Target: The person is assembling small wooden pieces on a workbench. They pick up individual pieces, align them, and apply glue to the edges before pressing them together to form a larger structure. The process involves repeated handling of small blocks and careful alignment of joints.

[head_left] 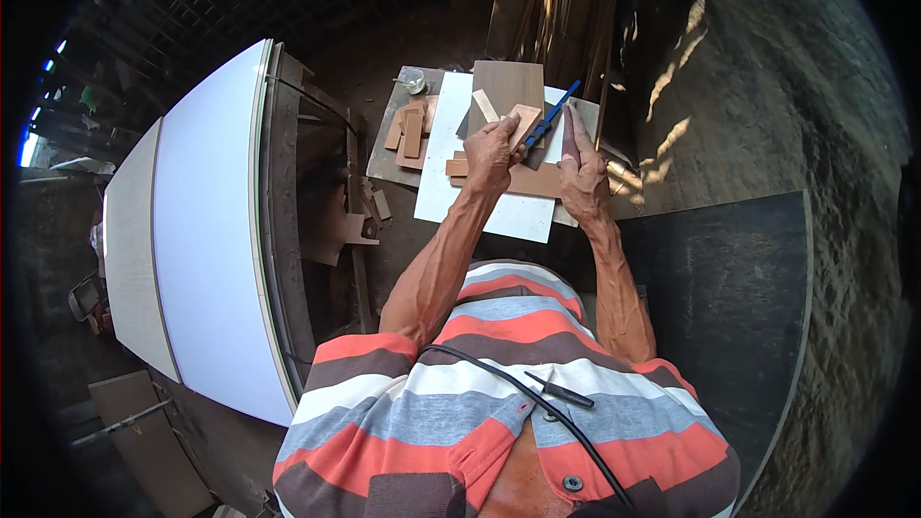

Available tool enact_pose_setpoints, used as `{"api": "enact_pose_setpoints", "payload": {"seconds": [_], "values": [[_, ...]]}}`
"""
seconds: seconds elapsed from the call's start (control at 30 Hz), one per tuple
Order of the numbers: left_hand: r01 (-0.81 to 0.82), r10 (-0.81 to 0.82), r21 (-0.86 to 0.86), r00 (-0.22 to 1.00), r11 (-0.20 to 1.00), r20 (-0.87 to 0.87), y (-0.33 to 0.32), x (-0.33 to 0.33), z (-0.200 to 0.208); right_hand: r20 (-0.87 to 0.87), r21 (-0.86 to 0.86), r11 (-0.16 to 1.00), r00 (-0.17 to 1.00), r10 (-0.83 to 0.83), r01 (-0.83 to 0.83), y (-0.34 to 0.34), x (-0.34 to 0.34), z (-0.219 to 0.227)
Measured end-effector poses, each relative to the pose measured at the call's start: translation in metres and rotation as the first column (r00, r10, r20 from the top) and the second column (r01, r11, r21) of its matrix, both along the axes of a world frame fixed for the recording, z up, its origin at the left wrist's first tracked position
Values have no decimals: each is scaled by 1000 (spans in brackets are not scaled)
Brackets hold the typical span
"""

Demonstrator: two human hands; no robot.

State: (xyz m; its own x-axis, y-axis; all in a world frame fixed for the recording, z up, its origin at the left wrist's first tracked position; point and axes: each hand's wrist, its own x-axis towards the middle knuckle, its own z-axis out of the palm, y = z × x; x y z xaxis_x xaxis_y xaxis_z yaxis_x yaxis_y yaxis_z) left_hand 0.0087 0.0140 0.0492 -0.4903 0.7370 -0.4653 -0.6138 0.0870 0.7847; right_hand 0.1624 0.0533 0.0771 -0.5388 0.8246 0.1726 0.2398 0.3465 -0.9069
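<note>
My left hand (489, 155) is closed round a small light-brown wood block (524, 127), held up over the worktable. A pale thin wood strip (485, 105) slants just beyond its knuckles. Closed on a narrow brown piece with a tapered end (570, 134), my right hand (584, 184) is to the right; that piece's kind is unclear. Between the hands lies a long blue and black tool (549, 123), partly hidden, and I cannot tell its kind. Beneath are a white board (439, 194), a brown wood-grain panel (508, 77) and a brown strip (533, 182) lying crosswise.
Several small wood blocks (413, 132) are piled at the table's left, near a clear jar (412, 80). Large white panels (206, 221) stand on my left. To the right are a dark board (724, 297) and a rough wall (767, 86). Long boards (561, 10) lean behind.
</note>
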Motion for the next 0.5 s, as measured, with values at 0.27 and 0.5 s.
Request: {"api": "enact_pose_setpoints", "payload": {"seconds": [0.27,0.5], "values": [[286,-303,125,940,950,156,-14,14,-7,129,305,949,991,42,-80,-24,9,-39],[232,-243,93,959,968,146,-7,40,-24,79,215,970,992,97,-112,-35,20,-45]]}}
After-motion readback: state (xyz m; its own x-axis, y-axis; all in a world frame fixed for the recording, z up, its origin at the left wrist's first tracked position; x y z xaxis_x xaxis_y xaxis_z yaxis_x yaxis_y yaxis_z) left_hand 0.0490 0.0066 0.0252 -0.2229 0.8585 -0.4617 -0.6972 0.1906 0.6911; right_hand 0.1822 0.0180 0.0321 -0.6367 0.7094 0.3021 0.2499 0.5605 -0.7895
